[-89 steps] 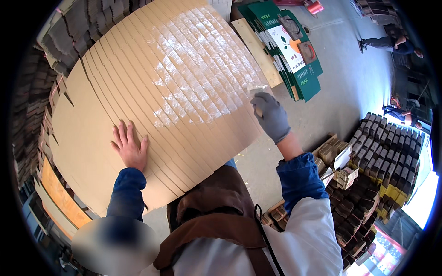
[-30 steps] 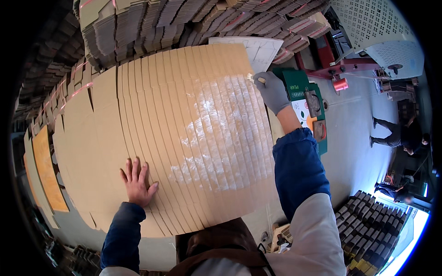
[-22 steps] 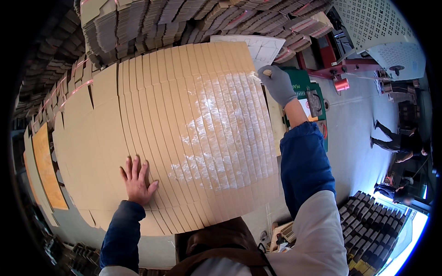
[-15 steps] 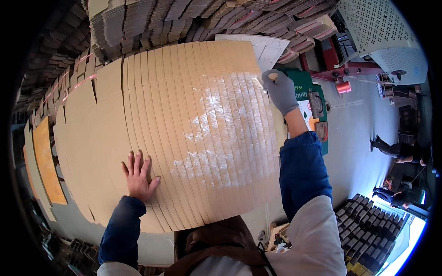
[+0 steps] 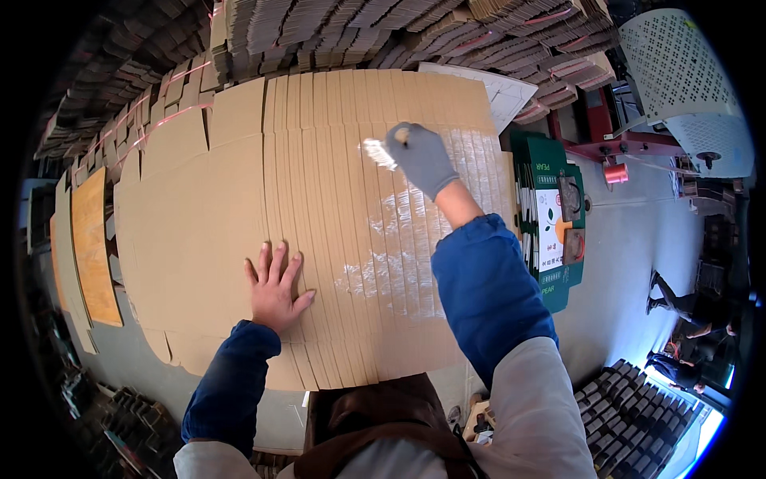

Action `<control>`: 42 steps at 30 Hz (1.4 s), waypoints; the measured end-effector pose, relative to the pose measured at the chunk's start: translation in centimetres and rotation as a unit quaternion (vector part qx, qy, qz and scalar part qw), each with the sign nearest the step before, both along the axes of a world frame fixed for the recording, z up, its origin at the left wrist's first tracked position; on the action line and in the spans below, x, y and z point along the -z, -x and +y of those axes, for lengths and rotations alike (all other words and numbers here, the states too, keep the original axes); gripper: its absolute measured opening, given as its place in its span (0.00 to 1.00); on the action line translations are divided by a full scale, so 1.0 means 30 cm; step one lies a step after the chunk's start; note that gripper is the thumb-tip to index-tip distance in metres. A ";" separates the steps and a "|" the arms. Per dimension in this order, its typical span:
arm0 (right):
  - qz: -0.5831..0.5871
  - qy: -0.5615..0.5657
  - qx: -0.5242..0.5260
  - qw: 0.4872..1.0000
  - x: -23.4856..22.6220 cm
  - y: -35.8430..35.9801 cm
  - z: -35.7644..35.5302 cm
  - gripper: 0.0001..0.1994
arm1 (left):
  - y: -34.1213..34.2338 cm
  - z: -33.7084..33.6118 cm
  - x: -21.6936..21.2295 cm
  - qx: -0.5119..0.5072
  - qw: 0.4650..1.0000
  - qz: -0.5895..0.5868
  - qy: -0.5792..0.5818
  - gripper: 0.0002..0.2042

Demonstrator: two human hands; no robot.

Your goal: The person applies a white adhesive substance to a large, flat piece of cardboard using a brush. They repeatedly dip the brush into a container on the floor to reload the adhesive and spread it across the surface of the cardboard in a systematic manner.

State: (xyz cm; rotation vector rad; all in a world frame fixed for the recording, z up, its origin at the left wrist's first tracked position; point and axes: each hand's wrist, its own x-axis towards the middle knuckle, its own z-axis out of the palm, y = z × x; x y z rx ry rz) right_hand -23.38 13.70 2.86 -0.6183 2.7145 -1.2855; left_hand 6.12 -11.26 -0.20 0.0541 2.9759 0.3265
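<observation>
In front of me lies a fanned row of overlapping flat cardboard sheets [image 5: 191,239], with wet white glue streaked over the strips at its right side. My gloved right hand [image 5: 423,164] is closed round the pale handle of a brush [image 5: 380,153]. The brush's white-coated bristles touch the upper middle strips. My bare left hand [image 5: 276,295] lies flat on the cardboard with fingers spread, just left of the glued strips.
Bundled cardboard stacks [image 5: 319,32] line the far side. To the right sit green printed cartons [image 5: 550,223] with two dark metal blocks on them, a perforated machine cover [image 5: 678,72] and a pink twine spool [image 5: 615,174]. Other people [image 5: 686,303] stand farther right.
My right hand has swept the brush leftward from the right edge to the upper middle of the strips. The whole view has shifted somewhat; my left hand stays spread on the cardboard.
</observation>
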 end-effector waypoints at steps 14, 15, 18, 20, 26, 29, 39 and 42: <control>-0.013 0.025 0.165 0.986 0.086 -0.008 0.046 0.08 | -0.003 -0.012 -0.024 0.009 1.000 -0.005 -0.019 0.38; 0.098 -0.134 0.178 0.970 0.036 -0.020 0.061 0.07 | -0.006 -0.019 -0.029 0.006 1.000 -0.008 -0.018 0.38; 0.080 0.007 0.130 0.988 -0.099 -0.171 -0.163 0.05 | -0.027 -0.040 -0.027 -0.004 1.000 -0.002 -0.022 0.37; 0.055 0.044 0.054 0.996 -0.105 -0.278 -0.403 0.04 | -0.029 -0.037 -0.022 -0.002 1.000 -0.006 -0.022 0.37; 0.087 -0.198 0.106 0.971 0.029 -0.091 -0.047 0.05 | -0.003 -0.027 -0.014 0.009 0.998 0.013 -0.053 0.36; 0.113 -0.105 0.131 0.979 -0.090 -0.252 -0.139 0.05 | -0.041 -0.056 -0.012 -0.008 0.999 -0.003 -0.044 0.36; -0.200 0.475 0.285 0.808 -0.052 -0.468 0.117 0.09 | -0.024 -0.019 -0.011 0.003 1.000 0.003 -0.019 0.37; 0.025 0.188 0.148 0.971 -0.113 -0.503 -0.008 0.13 | -0.035 -0.014 -0.015 0.005 1.000 0.014 -0.002 0.37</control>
